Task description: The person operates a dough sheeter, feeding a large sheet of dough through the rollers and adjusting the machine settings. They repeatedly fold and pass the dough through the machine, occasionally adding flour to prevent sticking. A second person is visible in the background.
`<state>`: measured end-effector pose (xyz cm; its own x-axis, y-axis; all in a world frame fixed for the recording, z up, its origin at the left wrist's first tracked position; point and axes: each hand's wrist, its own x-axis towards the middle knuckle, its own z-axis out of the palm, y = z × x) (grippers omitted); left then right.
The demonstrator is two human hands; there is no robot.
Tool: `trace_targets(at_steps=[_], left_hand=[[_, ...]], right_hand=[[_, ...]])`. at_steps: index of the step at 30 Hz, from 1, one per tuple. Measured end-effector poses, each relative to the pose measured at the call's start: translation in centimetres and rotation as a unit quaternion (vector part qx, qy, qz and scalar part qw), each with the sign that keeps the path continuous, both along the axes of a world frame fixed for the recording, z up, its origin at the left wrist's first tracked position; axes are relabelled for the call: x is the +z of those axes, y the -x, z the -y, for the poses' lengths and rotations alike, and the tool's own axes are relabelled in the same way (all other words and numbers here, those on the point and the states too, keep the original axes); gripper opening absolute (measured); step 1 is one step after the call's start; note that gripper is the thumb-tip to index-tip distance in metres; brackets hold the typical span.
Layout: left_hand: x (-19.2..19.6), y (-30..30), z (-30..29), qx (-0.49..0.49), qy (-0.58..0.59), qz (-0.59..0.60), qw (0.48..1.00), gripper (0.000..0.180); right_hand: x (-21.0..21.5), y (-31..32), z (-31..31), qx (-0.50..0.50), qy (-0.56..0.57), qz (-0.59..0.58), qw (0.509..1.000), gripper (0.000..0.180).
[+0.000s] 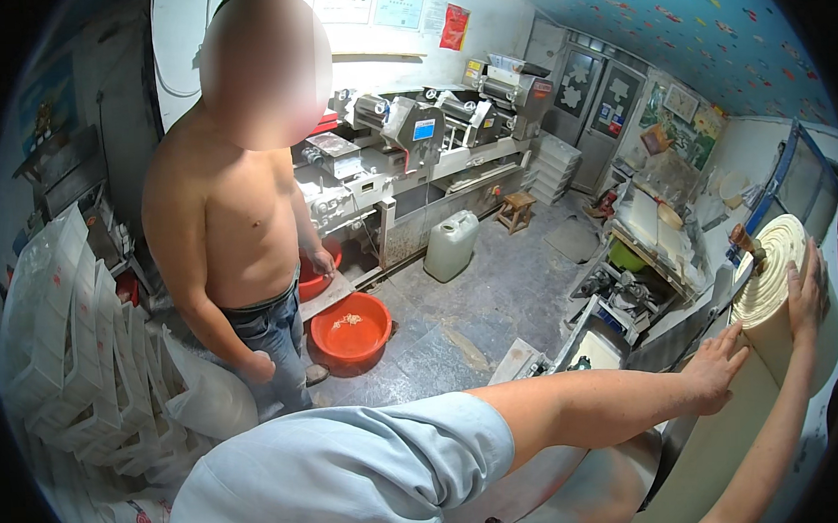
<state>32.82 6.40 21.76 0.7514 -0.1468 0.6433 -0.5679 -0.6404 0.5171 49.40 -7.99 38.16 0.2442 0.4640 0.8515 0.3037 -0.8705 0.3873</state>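
A thick roll of pale yellow dough sheet (769,293) stands at the right, wound in many layers around a wooden rod (744,241) whose end sticks out of it. From its underside the flat dough sheet (726,444) runs down toward me. My left hand (718,372) lies on the near left side of the roll, fingers stretched out and slightly spread. Against its right side rests my right hand (807,301), flat with the fingers pointing up. Neither hand is closed around anything.
A shirtless person (239,213) stands at the left, beside red basins (352,330) on the floor. Rolling machines (413,131) line the back wall. A white jerrycan (451,246) and a wooden stool (516,210) stand mid-floor. White crates (76,323) are stacked at the left.
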Motion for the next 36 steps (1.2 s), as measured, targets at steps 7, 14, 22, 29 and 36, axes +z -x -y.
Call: trace_targets(at_steps=[7, 14, 22, 29, 36], left_hand=[[-0.3, -0.6, 0.1, 0.005, 0.007, 0.016, 1.000, 0.077], [-0.1, -1.5, 0.6, -0.017, 0.027, 0.022, 0.999, 0.078], [-0.6, -2.3, 0.0, -0.045, 0.056, 0.041, 0.997, 0.080], [-0.8, -2.0, 0.7, -0.040, 0.061, 0.053, 0.996, 0.083], [-1.5, -2.3, 1.4, 0.003, 0.109, 0.037, 0.993, 0.089]], right_hand=[[0.4, 0.5, -0.4, 0.024, -0.003, -0.015, 1.000, 0.053], [0.5, -0.1, 0.3, 0.029, -0.007, -0.029, 0.999, 0.053], [-1.7, 4.2, -1.8, -0.009, -0.051, 0.134, 0.990, 0.054], [-10.2, 8.6, 0.6, 0.109, -0.098, 0.100, 0.984, 0.060], [-7.4, 5.0, 0.3, 0.035, -0.106, 0.125, 0.986, 0.060]])
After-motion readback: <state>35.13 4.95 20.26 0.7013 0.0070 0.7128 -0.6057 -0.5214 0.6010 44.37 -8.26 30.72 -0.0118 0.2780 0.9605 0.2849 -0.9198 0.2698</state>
